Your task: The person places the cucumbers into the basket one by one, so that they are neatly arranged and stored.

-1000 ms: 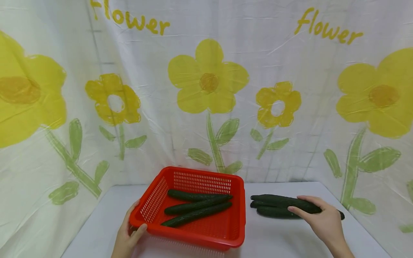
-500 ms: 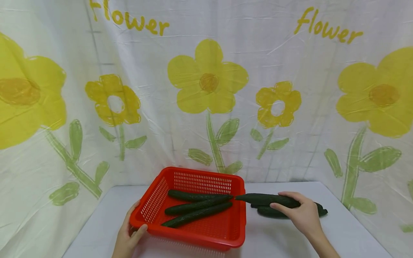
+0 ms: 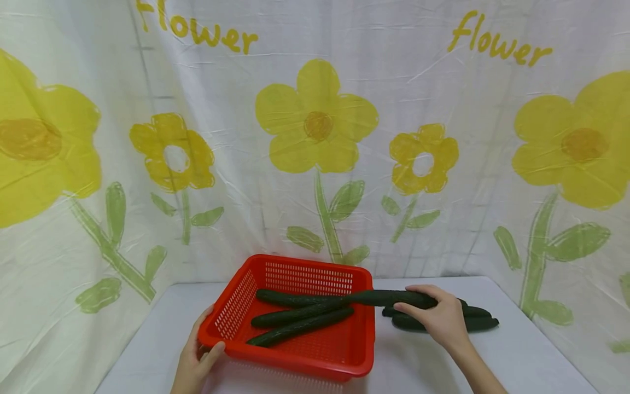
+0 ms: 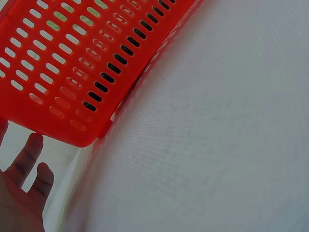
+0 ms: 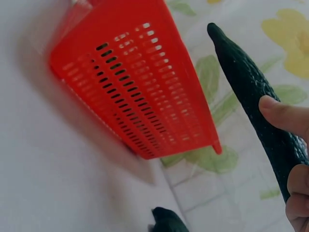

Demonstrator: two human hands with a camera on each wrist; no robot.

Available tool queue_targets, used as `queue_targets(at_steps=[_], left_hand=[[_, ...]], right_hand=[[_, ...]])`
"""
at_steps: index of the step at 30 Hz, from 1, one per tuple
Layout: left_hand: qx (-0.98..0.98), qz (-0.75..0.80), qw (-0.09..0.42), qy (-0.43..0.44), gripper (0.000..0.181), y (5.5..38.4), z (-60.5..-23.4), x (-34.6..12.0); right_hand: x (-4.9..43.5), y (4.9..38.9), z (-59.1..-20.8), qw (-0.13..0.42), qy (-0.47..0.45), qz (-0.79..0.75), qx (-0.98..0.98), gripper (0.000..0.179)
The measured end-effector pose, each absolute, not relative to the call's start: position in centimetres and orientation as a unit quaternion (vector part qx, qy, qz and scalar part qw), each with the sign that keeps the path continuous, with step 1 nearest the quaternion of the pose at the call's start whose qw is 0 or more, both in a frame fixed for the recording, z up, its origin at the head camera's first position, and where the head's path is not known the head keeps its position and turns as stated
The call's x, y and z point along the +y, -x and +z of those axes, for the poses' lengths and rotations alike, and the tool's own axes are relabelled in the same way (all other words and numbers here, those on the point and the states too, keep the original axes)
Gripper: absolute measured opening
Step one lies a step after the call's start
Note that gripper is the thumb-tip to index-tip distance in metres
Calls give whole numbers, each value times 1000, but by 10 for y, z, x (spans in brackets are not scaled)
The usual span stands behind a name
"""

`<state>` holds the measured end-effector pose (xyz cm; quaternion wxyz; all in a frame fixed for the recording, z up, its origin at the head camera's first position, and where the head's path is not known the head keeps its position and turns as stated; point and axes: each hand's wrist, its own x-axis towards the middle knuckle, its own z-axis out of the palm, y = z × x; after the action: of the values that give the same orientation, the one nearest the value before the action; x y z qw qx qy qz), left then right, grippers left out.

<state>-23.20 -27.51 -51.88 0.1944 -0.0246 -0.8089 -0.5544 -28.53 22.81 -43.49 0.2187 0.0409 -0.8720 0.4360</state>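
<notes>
A white sheet (image 3: 236,104), printed with yellow flowers on green stems and the word "flower" written twice, hangs behind a white table (image 3: 413,364). On the table sits a rectangular red plastic basket (image 3: 290,357) with slotted walls, the landmark for all the rest. Inside it lie three long dark green cucumbers: a rear cucumber (image 3: 289,299) along the back, a middle cucumber (image 3: 297,315) and a front cucumber (image 3: 301,328), the last two slanting up towards the basket's right side.

At the basket's near left corner, the left hand (image 3: 193,362) grips the rim, thumb on top and fingers against the outside.

To the right of the basket, the right hand (image 3: 435,316) holds another dark green cucumber (image 3: 389,297) between thumb and fingers. This held cucumber lies roughly level, its tip above the basket's right rim and overlapping the middle cucumber's end in the head view; whether they touch cannot be told.

Two more cucumbers (image 3: 409,323) rest side by side on the table, right of the basket, partly hidden by the right hand. The basket's right wall stands between this pair and the three inside.
</notes>
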Motion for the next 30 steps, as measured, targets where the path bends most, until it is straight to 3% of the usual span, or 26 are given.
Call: queue_targets(at_steps=[12,30], left_hand=[[-803,-560,202,30,74,231,-521,-276],[-802,-564,195,23,73,232,-521,-276]], right_hand=[[198,312,-435,170,-61,488,-854,52],[142,335,-427,142,-122,494,-849,45]])
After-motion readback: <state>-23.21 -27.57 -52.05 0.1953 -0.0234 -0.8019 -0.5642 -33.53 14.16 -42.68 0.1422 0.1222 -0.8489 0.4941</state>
